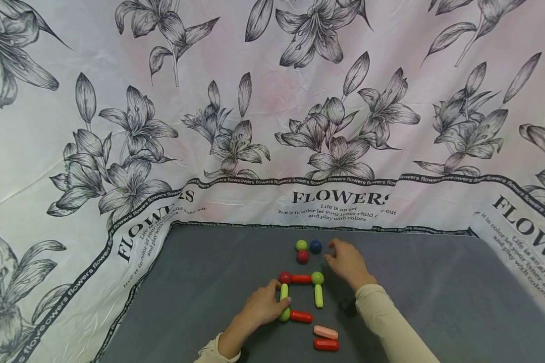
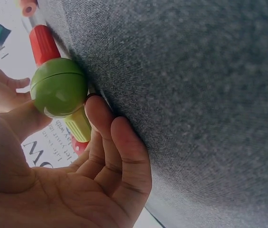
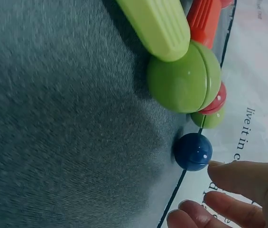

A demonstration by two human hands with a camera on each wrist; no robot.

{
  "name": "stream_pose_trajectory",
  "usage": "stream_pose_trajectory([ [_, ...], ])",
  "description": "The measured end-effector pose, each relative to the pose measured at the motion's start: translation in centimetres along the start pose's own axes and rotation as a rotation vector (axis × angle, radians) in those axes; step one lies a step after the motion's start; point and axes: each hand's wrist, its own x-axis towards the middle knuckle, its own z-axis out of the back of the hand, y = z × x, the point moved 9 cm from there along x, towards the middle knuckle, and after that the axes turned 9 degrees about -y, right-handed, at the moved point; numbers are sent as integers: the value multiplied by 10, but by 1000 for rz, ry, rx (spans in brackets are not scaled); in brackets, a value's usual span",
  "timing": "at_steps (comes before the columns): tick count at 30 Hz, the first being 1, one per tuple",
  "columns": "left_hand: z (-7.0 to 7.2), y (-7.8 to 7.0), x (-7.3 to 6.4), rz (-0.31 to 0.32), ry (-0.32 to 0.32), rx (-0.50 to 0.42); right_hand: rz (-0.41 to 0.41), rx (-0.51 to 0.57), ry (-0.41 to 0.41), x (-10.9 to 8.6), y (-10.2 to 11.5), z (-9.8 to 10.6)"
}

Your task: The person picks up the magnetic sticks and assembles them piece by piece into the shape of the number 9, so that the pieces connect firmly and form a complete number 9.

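Note:
My left hand (image 1: 264,304) lies at the left side of a four-sided outline of toy rods and balls, thumb and fingers about its yellow-green rod (image 1: 283,291). A green ball (image 2: 59,87) sits at that rod's near end, and a red ball (image 1: 284,277) at its far end. One red rod (image 1: 301,278) runs along the far side to another green ball (image 1: 317,278), from which a second yellow-green rod (image 1: 318,296) points back. The near side has a red rod (image 1: 301,316). My right hand (image 1: 347,262) reaches with parted fingers beside a loose blue ball (image 3: 193,152).
Next to the blue ball lie a loose green ball (image 1: 302,245) and a loose red ball (image 1: 302,256). Nearer the front, a pink rod (image 1: 325,331) and another red rod (image 1: 326,345) rest on the grey surface (image 1: 200,282). A flower-printed cloth (image 1: 236,201) rises behind.

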Motion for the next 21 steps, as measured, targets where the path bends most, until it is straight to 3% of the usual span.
stream_pose_trajectory([
  [7,-1,2,0,5,1,-7,77,-47,11,11,9,-9],
  [12,0,-1,-2,6,5,-22,124,-88,62,15,20,-20],
  [21,8,-5,-5,-3,-43,-24,204,-139,136,15,35,-39],
])
